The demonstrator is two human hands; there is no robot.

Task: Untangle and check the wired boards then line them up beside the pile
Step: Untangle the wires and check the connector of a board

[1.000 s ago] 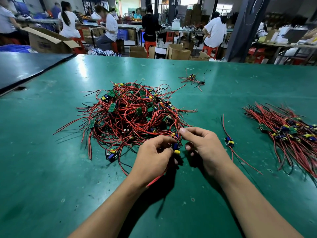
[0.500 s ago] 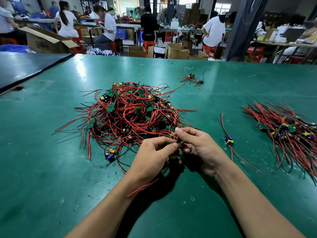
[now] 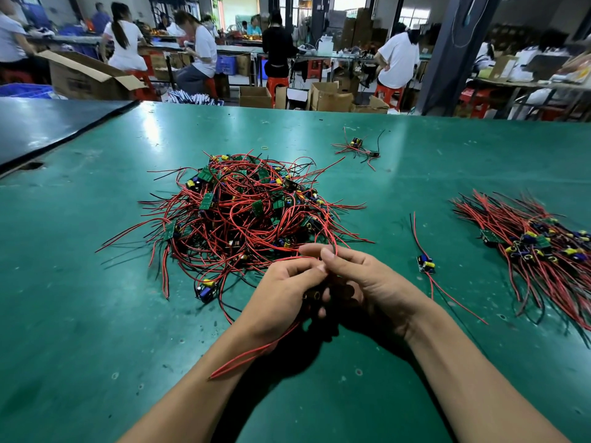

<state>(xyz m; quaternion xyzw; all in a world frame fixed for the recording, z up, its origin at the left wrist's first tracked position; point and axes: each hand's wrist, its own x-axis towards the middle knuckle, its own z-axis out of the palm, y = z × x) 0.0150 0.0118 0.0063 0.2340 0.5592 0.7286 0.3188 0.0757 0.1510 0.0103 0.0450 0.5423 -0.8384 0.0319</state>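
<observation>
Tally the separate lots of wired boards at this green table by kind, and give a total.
Tangled pile: 1
Lined-up bundle: 1
Far small cluster: 1
Lone board: 1
Held board, in left hand and right hand: 1
Total: 5

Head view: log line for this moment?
phase: untangle | left hand: grips wired board | right hand: holds same board | tangled pile: beyond hands | lined-up boards: far right

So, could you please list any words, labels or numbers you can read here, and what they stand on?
None can be read.
Open cardboard box: dark print on its side, too blurred to read.
Green boards in the tangled pile: any markings too small.
</observation>
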